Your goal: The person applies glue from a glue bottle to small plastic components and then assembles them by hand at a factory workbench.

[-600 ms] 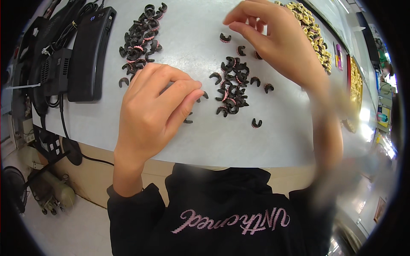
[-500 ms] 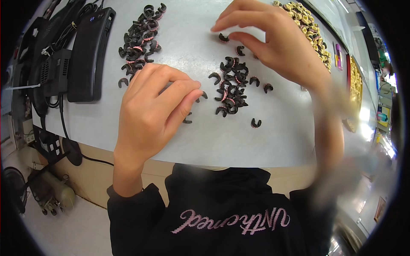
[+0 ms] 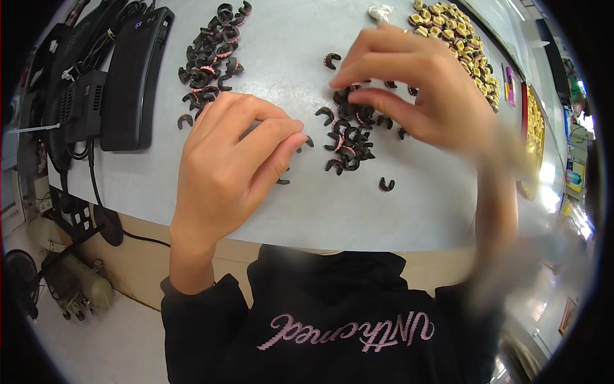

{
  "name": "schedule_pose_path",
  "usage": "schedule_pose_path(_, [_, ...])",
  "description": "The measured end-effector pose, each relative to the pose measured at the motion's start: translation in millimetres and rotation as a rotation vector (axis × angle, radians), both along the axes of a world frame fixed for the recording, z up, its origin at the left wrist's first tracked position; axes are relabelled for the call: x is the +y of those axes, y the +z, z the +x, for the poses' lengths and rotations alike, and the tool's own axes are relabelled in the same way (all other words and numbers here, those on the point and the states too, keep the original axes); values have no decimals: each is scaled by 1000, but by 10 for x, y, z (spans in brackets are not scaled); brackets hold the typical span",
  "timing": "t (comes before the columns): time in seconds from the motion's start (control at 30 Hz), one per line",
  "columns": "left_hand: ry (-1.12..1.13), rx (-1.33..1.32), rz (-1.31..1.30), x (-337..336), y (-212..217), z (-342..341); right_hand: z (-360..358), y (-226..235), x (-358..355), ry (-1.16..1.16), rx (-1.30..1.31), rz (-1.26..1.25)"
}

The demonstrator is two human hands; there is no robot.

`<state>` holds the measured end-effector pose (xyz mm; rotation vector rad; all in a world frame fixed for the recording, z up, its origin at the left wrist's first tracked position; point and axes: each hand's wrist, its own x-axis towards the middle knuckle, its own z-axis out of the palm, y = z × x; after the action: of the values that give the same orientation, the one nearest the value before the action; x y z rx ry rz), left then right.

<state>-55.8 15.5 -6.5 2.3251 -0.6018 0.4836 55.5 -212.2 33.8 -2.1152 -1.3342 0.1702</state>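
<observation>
My left hand hovers over the table with thumb and forefinger pinched together; whatever they hold is hidden. Just beyond those fingertips lies a small dark piece, partly covered by the hand. My right hand reaches over a loose pile of black C-shaped pieces, some with pink bumpy edges. Its thumb and forefinger are apart above the pile's far end, with nothing visibly gripped. One single C-shaped piece lies past the right fingertips, and another C-shaped piece sits alone on the near side.
A second heap of black C-shaped pieces spreads at the far left. Beside it stand a black box-like device and cables. Cream-and-dark pieces are heaped at the far right, near a crumpled white thing and a purple tool.
My right hand has come nearer, from beside the single far piece to over the pile's far end. The crumpled white thing is now uncovered. My left hand has hardly moved.
</observation>
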Motion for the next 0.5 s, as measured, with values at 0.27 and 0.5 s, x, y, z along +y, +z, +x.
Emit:
schedule_pose_path(0.27, [8, -5, -4, 0, -31, 1, -117, -37, -23, -80, -79, -122])
schedule_pose_path(0.5, [5, 10, 2, 3, 14, -13, -146, -35, 4, -130, -98, -90])
